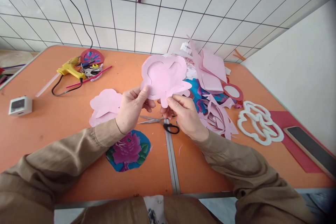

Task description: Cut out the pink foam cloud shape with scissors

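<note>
Raised above the table, a pink paper cutout [164, 77] with a scalloped outline and an inner cut line faces me. My left hand [133, 103] pinches its lower left edge between thumb and fingers. At the bottom, my right hand [185, 113] grips the small stem-like tab. Black-handled scissors [172, 128] lie on the table just below my hands, blades pointing left. Another pink paper cutout [106, 103] rests partly behind my left hand. Nearer to me is a blue cutout with a pink flower [128, 150], partly under my left sleeve.
Pink paper scraps [216, 115] and folded pink sheets [210, 70] are heaped at the right. White cloud-shaped frames [259, 122] and a phone [312, 150] lie on red sheets [288, 143]. A yellow glue gun [70, 69], keys [91, 71] and a white box [21, 106] are at the left.
</note>
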The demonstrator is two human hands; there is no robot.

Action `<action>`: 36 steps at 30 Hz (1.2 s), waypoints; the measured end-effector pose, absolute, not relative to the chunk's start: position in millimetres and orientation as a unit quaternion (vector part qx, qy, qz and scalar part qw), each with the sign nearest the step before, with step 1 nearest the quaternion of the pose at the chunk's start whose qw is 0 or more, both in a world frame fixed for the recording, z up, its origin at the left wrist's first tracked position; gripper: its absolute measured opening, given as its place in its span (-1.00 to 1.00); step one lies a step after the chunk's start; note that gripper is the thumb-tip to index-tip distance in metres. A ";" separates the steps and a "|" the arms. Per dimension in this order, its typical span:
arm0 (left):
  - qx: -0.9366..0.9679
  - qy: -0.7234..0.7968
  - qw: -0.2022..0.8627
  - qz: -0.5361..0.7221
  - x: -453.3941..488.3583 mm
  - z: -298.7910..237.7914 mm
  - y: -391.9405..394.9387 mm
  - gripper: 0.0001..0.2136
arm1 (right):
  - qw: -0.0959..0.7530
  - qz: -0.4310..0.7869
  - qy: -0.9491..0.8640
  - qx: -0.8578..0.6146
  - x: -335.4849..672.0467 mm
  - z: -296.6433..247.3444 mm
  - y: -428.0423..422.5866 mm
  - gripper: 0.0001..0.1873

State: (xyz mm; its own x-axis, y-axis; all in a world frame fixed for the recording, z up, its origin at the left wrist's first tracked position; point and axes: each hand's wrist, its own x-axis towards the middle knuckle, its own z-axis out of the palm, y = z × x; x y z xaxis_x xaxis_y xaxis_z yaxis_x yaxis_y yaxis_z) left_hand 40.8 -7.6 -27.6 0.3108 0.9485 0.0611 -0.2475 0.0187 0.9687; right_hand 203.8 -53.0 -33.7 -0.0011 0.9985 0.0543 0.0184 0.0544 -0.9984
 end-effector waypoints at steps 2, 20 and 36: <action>0.513 0.341 0.627 0.477 41.1 -28.0 -8.0 -0.63 | 0.507 0.479 -0.519 -0.495 202.8 -33.4 -53.1 -0.66; 0.480 0.340 0.694 0.416 34.3 -20.6 -2.6 -0.56 | 0.504 0.423 -0.526 -0.540 204.4 -30.3 -51.1 -0.70; 0.485 0.320 0.723 0.375 34.9 -21.8 -1.0 -0.66 | 0.481 0.426 -0.554 -0.529 205.7 -34.6 -49.2 -0.67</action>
State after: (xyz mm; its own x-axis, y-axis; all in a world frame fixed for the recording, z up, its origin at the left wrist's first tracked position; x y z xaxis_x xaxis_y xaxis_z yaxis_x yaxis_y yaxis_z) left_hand 34.9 -1.0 -21.8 0.5141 0.8519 -0.0996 -0.2310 0.2494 0.9405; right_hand 205.7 -49.2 -34.6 0.0227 0.9964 0.0822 0.1775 0.0769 -0.9811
